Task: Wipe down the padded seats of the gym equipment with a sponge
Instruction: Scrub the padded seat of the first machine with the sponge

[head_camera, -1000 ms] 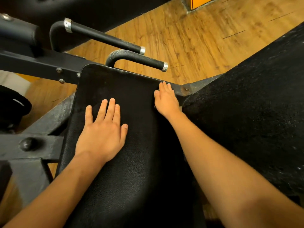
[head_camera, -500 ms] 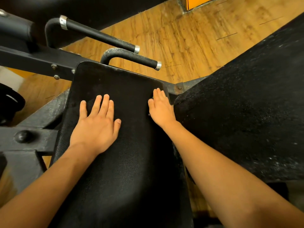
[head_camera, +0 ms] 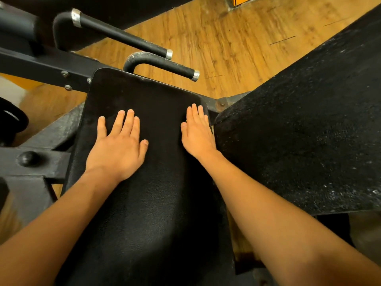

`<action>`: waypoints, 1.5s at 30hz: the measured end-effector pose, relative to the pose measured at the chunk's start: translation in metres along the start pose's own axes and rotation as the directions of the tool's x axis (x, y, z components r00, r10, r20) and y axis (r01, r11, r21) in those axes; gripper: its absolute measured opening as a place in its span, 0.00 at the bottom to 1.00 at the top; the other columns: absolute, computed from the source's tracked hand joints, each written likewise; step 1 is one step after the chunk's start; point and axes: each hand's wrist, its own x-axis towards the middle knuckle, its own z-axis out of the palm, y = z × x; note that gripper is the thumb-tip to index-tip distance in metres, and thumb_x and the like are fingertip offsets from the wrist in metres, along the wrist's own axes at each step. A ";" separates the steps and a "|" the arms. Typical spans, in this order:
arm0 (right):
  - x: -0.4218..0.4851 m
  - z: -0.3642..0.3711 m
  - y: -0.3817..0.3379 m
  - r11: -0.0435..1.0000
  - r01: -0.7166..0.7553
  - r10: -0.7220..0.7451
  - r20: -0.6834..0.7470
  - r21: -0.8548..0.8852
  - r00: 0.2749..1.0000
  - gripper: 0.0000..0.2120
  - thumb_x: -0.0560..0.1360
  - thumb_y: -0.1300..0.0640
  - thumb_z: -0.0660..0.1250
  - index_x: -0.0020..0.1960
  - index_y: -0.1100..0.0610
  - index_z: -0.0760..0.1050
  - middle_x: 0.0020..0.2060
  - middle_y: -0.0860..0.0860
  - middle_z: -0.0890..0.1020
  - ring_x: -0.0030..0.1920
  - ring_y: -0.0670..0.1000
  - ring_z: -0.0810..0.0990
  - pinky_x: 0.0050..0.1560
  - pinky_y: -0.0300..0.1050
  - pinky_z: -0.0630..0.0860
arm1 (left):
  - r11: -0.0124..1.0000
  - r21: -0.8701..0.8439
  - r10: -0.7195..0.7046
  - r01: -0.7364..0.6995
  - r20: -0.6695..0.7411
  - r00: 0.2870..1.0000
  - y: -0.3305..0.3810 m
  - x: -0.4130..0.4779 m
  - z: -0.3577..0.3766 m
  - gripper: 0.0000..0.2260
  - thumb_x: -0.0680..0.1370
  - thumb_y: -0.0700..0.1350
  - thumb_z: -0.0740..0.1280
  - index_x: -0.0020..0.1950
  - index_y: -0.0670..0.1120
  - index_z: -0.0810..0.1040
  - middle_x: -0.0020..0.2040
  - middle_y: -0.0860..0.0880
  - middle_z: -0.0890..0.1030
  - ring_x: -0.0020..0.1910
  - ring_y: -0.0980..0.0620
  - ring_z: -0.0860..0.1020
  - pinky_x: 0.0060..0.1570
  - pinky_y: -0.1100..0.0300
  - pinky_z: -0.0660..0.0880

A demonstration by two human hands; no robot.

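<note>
A black padded seat [head_camera: 148, 203] of a gym machine fills the middle of the view. My left hand [head_camera: 117, 147] lies flat on its left half, fingers straight and slightly spread. My right hand [head_camera: 196, 131] presses flat on the pad's right edge near the far corner, fingers straight and together. No sponge shows plainly; anything under the right palm is hidden. A second, rough black pad [head_camera: 309, 124] slopes up on the right.
Two black handle bars with metal end caps [head_camera: 165, 65] stick out beyond the seat's far edge. A dark steel frame with bolts [head_camera: 37, 162] runs along the left. Wooden floor [head_camera: 226, 38] lies beyond.
My right hand has slid a little back from the seat's far right corner along the edge. My left hand stays flat in about the same spot.
</note>
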 end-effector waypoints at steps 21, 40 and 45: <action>-0.086 0.006 0.003 0.998 0.027 -0.028 0.036 0.049 0.999 0.27 0.86 0.54 0.49 0.83 0.59 0.48 0.83 0.54 0.50 0.82 0.52 0.44 0.79 0.46 0.40 | 1.000 0.006 -0.006 0.006 0.005 1.000 -0.001 0.003 0.004 0.31 0.84 0.58 0.43 0.83 0.42 0.50 0.83 0.44 0.49 0.82 0.44 0.45 0.77 0.35 0.45; -0.183 0.009 -0.009 0.991 0.033 -0.044 0.088 0.126 0.995 0.27 0.87 0.52 0.49 0.83 0.57 0.46 0.83 0.51 0.48 0.81 0.46 0.41 0.79 0.40 0.36 | 1.000 -0.003 -0.003 0.003 0.011 1.000 -0.001 0.002 0.003 0.31 0.84 0.58 0.43 0.82 0.41 0.50 0.83 0.43 0.49 0.82 0.43 0.46 0.76 0.34 0.44; -0.200 0.012 -0.007 0.990 0.050 -0.065 0.113 0.133 0.991 0.28 0.86 0.51 0.46 0.83 0.57 0.46 0.83 0.50 0.48 0.80 0.43 0.39 0.78 0.39 0.35 | 1.000 0.002 -0.002 0.002 0.007 1.000 -0.002 0.002 0.004 0.31 0.84 0.58 0.43 0.82 0.41 0.51 0.83 0.42 0.50 0.82 0.43 0.46 0.76 0.34 0.44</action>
